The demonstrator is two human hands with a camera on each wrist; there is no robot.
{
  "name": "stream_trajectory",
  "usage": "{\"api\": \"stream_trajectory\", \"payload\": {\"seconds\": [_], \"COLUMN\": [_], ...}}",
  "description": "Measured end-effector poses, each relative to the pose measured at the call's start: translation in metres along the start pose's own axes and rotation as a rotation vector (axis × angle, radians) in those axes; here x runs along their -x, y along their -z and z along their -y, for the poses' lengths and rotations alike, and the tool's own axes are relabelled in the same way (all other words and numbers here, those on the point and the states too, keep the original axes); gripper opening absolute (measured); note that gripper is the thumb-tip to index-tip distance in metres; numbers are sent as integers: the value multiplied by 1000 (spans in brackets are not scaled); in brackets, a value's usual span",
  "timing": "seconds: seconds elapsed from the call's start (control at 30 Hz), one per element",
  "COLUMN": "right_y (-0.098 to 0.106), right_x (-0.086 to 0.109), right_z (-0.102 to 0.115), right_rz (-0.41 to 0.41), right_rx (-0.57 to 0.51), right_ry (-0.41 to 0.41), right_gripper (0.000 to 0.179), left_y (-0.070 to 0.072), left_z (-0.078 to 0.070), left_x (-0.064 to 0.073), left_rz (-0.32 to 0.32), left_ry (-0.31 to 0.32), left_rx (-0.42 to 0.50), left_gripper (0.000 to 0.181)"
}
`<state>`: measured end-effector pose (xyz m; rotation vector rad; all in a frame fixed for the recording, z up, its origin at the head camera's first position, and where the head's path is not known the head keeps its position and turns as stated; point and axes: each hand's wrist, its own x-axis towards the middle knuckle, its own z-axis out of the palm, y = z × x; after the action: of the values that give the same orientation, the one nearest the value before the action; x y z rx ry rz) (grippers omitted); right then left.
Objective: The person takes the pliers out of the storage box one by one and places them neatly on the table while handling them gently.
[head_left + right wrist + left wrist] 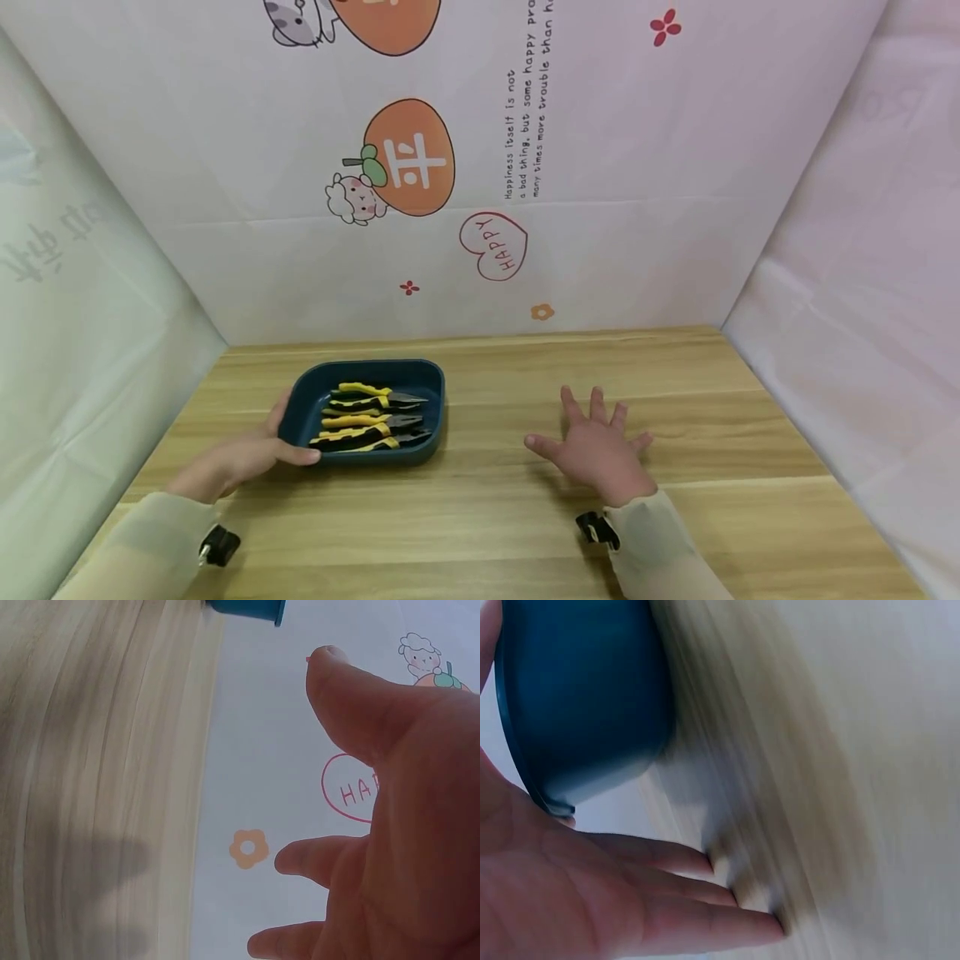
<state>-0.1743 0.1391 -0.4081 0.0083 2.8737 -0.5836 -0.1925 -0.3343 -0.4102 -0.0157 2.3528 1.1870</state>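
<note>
A dark blue rectangular box (438,417) is at the left of the wooden table and holds several pliers (367,421) with yellow and black handles. My left hand (251,458) grips its left end, the thumb lying along the near rim and the fingers on the far side. In the left wrist view the box (585,690) lies between thumb and forefinger, while the other fingers (697,922) stretch out below it. To the right, my right hand (600,454) has its fingers spread and holds nothing; its palm side (420,825) shows in the right wrist view.
The wooden table (465,533) meets a white printed sheet (600,250) at its back edge. White sheets (862,250) also close off the left and right sides. Each wrist carries a small black device (597,529) on a pale band.
</note>
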Motion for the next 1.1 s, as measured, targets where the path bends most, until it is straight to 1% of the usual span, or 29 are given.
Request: {"api": "stream_trajectory", "payload": {"seconds": [0.1, 0.37, 0.47, 0.63, 0.77, 0.9, 1.0, 1.1], "right_y": [1, 3, 5, 8, 9, 9, 9, 9], "right_x": [0, -1, -1, 0, 1, 0, -1, -1], "right_z": [0, -5, -6, -6, -7, -9, -11, -12], "right_rz": [1, 0, 6, 7, 3, 0, 1, -1], "right_rx": [-3, 4, 1, -6, -6, -7, -6, -1], "right_ry": [1, -7, -10, -6, -6, -6, -10, -13], "right_gripper": [115, 116, 117, 113, 112, 115, 117, 117], "left_y": [-11, -39, -50, -67, -84, -99, -102, -97], "left_z": [-5, -23, -29, -40, -44, -48, -50, -52], "left_x": [-1, -2, 0, 2, 2, 4, 4, 3], "left_rz": [-5, -20, -20, -18, -28, -64, -90, -98], "left_ry": [-23, -11, -3, -20, -59, -61, -67, -101], "left_rx": [17, 25, 23, 0, -8, -82, -131, -171], "left_gripper": [131, 135, 136, 136, 139, 142, 139, 134]}}
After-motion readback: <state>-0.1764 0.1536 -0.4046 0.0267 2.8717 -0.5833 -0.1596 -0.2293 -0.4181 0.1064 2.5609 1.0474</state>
